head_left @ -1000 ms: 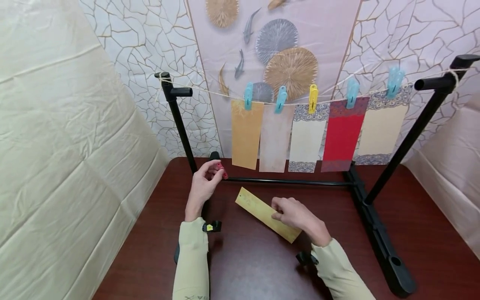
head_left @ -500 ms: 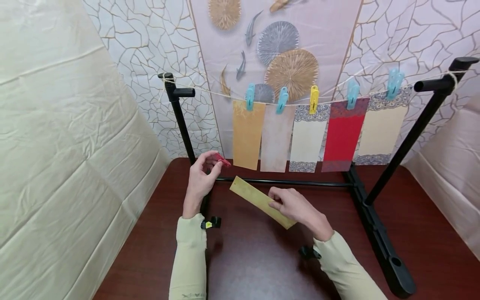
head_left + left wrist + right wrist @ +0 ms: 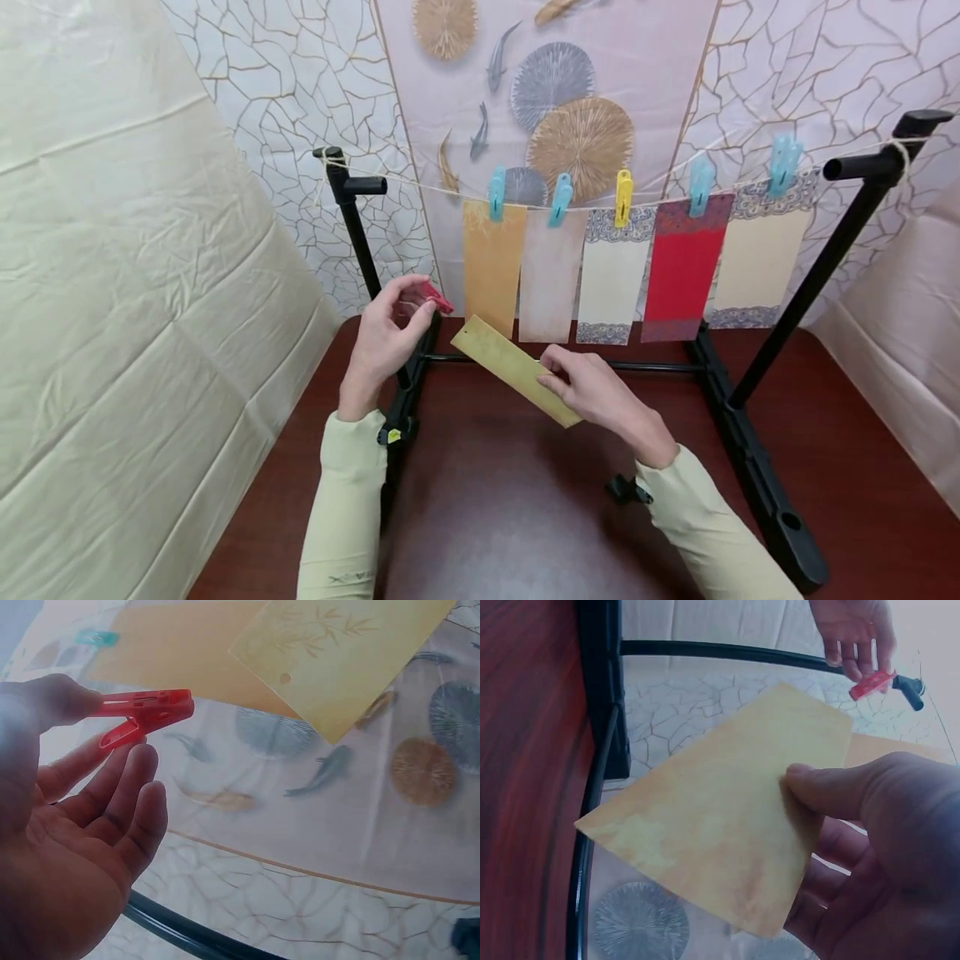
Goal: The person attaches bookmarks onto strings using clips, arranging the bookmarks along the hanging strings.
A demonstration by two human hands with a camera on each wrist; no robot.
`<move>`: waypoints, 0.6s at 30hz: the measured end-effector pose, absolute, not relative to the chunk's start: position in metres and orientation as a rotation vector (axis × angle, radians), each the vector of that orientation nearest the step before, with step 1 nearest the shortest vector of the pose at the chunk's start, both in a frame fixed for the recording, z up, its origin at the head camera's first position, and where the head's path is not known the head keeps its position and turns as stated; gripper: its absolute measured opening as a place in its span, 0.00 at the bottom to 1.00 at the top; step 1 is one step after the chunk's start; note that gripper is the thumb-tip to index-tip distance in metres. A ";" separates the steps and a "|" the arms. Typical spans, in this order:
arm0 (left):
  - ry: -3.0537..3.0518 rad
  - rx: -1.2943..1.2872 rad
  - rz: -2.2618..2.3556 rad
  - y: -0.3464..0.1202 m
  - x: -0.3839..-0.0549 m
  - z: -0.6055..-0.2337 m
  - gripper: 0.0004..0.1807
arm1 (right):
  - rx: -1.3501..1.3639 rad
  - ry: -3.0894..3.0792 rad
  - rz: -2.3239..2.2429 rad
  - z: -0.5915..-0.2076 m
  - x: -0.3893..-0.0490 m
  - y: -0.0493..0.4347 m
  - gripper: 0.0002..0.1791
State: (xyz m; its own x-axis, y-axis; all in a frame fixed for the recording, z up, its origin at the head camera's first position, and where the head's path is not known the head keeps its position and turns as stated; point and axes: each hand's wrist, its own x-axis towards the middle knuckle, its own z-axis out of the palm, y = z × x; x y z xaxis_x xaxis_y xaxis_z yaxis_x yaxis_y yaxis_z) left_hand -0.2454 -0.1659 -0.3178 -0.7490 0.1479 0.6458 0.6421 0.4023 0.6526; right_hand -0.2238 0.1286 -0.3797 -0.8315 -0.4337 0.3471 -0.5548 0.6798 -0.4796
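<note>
Between thumb and fingers my left hand pinches a red clothespin, raised near the left post. In the left wrist view the clothespin points away from the thumb, and nothing sits in its jaws. A yellow paper card with a small hole near one end is gripped along its edge by my right hand. The card hangs tilted in the air, off the table. Its holed end is close to the clothespin but apart from it. In the right wrist view the thumb presses on the card's face.
A black stand carries a string between two posts. Several cards hang from it by blue and yellow clothespins, the leftmost an orange card. A black crossbar runs low behind the hands. Dark red table lies below.
My right hand has lifted the yellow card off the table, up and toward the string. My left hand has risen with the red clothespin and shifted slightly left.
</note>
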 end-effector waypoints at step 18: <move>-2.100 -0.936 -1.008 -0.171 -0.242 -0.219 0.17 | 0.781 -2.631 0.911 -0.352 -0.232 0.120 0.07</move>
